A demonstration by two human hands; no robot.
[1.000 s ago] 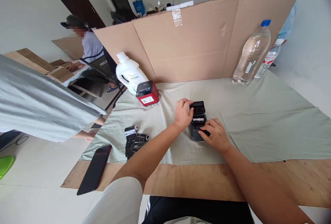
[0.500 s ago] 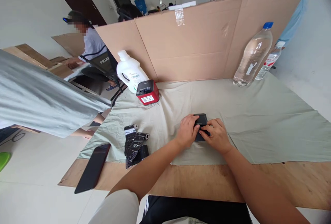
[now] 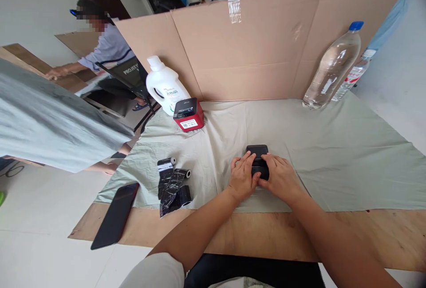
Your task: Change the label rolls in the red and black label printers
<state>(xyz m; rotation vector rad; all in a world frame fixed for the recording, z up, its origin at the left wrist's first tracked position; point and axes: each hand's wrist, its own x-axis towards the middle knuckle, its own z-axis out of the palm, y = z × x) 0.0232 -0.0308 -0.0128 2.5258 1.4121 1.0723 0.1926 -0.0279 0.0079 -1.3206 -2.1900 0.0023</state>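
Black small label printer [image 3: 257,151], lid down, on the pale green cloth [image 3: 333,155] over the tabletop, pressed between left hand [image 3: 242,179] and right hand [image 3: 282,179], fingers curled onto it.

I'm looking at a cardboard screen [image 3: 253,53] standing behind the cloth-covered wooden table [image 3: 333,230]; white walls [image 3: 29,4], pale floor [image 3: 43,252].
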